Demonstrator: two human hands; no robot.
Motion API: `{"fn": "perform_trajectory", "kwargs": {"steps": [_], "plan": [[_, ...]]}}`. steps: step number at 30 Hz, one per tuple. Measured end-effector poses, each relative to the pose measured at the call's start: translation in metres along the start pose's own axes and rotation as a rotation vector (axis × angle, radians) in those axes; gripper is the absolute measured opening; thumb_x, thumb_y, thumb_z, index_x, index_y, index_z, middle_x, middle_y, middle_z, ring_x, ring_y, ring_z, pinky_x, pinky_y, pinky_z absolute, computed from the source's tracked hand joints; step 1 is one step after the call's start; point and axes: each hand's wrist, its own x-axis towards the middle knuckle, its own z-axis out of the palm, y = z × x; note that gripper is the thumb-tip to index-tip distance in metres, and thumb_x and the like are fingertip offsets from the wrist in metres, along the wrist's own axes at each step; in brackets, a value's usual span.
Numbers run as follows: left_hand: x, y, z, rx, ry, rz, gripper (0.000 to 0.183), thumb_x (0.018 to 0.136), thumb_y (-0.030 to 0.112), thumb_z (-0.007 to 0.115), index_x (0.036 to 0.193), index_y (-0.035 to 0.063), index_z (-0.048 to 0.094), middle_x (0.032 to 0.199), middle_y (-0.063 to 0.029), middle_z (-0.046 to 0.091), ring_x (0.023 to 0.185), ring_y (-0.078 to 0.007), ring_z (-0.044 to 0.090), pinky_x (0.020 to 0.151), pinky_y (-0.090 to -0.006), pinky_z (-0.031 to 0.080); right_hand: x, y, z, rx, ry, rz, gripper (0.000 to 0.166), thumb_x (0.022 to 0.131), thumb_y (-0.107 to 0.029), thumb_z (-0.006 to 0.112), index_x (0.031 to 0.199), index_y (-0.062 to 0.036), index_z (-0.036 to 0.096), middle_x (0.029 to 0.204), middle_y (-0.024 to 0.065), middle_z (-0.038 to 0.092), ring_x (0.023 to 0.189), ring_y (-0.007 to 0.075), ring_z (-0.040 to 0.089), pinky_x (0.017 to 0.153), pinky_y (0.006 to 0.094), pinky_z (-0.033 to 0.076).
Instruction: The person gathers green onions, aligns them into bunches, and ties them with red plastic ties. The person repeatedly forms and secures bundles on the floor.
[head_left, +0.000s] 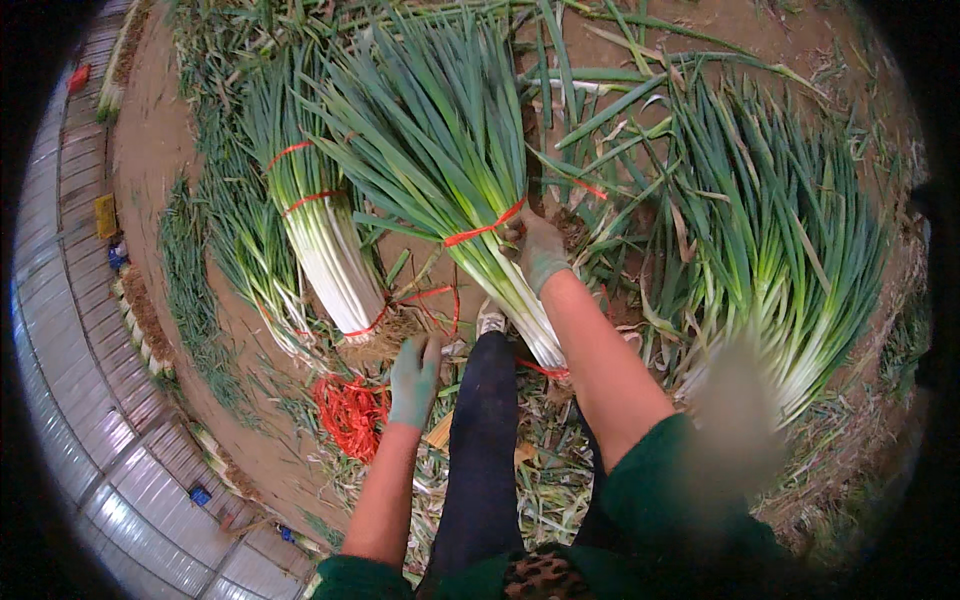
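Note:
A bundle of green onions (465, 165) stands slanted before me, leaves away from me, with a red plastic tie (487, 227) around its middle and another near its root end. My right hand (538, 246), in a pale work glove, grips the bundle's right side at the middle tie; its fingers are partly hidden. My left hand (415, 381), gloved too, reaches forward with nothing visible in it. Beside it lies a tangle of red plastic strips (349, 416). Just beyond the left fingertips are the roots of a second tied green onion bundle (330, 247), and loose red strips.
Loose green onions (780, 247) lie in a large heap at right. Smaller ones (255, 255) lie at left. Cut leaves and trimmings (555, 480) cover the soil around my legs and shoe (491, 319). Along the far left runs a wall of translucent sheeting (75, 300).

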Motion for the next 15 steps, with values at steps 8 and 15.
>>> {"fn": "perform_trajectory", "kwargs": {"steps": [8,15], "plan": [[0.054,0.018,0.021,0.109,0.005,0.258,0.031,0.092,0.025,0.053,0.113,0.0024,0.058,0.108,-0.0184,0.059,0.095,-0.0344,0.059,0.084,-0.0413,0.047,0.000,-0.006,0.003,-0.064,0.000,0.011,0.021,0.086,-0.026,0.055,0.071,-0.0111,0.051,0.063,0.0000,0.048,0.058,0.0129,0.047,0.058,0.0289,0.041],[0.195,0.039,0.109,-0.109,-0.591,-0.117,0.032,0.079,0.014,0.063,0.111,0.0085,0.058,0.096,-0.0145,0.062,0.090,-0.0354,0.062,0.074,-0.0397,0.052,-0.029,-0.002,0.007,-0.041,-0.004,-0.052,0.024,0.087,-0.020,0.051,0.066,-0.0079,0.050,0.065,0.0035,0.046,0.062,0.0130,0.044,0.055,0.0272,0.036]]}}
